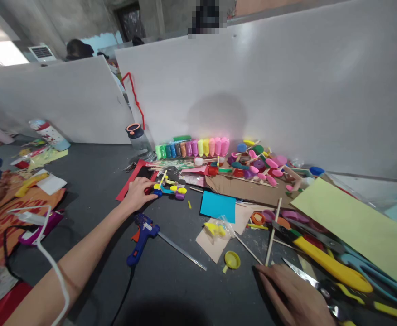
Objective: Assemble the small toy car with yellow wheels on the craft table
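My left hand (137,194) reaches forward across the grey table and is closed on the end of a small stick-built toy car (169,186) with yellow, blue and purple bottle-cap wheels. My right hand (295,296) lies flat on the table at the lower right, fingers stretched out, beside a thin wooden stick (272,235) and a pair of scissors (309,281). A blue glue gun (140,237) lies just behind my left wrist, with a metal ruler (181,251) next to it.
A row of coloured clay packs (193,147) and a heap of bottle caps on sticks (258,165) lie along the white partition (287,81). Cardboard (249,189), blue paper (218,206), a pale green sheet (358,226), a yellow cutter (331,265) and a water bottle (137,138) crowd the table.
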`<state>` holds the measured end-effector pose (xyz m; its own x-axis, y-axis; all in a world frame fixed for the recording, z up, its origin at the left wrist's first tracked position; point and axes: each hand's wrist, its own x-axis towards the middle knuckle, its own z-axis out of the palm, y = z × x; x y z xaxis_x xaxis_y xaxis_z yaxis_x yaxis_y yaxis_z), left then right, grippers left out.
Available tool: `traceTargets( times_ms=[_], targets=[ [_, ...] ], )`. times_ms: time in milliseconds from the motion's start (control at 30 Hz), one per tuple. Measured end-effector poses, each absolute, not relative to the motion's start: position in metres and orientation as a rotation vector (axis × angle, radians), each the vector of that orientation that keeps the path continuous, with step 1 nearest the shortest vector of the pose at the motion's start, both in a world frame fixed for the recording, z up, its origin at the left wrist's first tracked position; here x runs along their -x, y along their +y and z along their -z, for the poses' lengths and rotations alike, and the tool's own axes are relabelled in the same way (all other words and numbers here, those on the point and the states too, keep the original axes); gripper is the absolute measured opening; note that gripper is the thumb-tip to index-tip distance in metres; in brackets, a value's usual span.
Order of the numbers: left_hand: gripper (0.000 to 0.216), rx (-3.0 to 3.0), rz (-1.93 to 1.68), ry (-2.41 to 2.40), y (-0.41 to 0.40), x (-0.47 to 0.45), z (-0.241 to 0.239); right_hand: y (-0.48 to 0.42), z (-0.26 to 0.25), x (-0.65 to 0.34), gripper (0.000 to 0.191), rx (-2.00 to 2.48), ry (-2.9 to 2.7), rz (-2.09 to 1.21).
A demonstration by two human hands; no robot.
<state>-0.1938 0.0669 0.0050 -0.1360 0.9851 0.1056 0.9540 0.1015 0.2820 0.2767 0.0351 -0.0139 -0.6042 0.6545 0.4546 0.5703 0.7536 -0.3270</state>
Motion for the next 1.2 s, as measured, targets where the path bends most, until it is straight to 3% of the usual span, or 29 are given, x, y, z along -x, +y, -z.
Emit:
traceTargets(
  times_ms=[167,467,633,767,867,1033,1200],
  targets=[
    [0.04,-1.998,-0.513,2.296,0.057,0.198,-0.013,0.035,0.014,-0.276,0.025,0.905,-2.381,-0.211],
    [0.019,-2.122,-0.93,2.374,0.012,0.137,-0.054,0.033,0.012,-0.275,0.021,0.919,-2.396,-0.231],
    [0.018,-2.541,-0.431,1.868,-0.007,0.037,-0.067,0.032,0.011,-0.273,0.021,0.915,-2.387,-0.223],
    [0.045,-2.473,-0.239,1.758,-0.006,-0.034,-0.06,0.029,0.011,-0.275,0.018,0.911,-2.384,-0.218],
    [0.045,-2.435,-0.502,1.683,-0.005,-0.075,-0.047,0.027,0.012,-0.279,0.017,0.899,-2.36,-0.211],
    [0.026,-2.438,-1.209,1.451,-0.009,-0.112,-0.018,0.026,0.01,-0.285,0.02,0.858,-2.286,-0.167],
    [0.021,-2.568,-1.289,1.328,-0.013,-0.114,-0.002,0.025,0.005,-0.287,0.021,0.914,-2.26,-0.125]
  ],
)
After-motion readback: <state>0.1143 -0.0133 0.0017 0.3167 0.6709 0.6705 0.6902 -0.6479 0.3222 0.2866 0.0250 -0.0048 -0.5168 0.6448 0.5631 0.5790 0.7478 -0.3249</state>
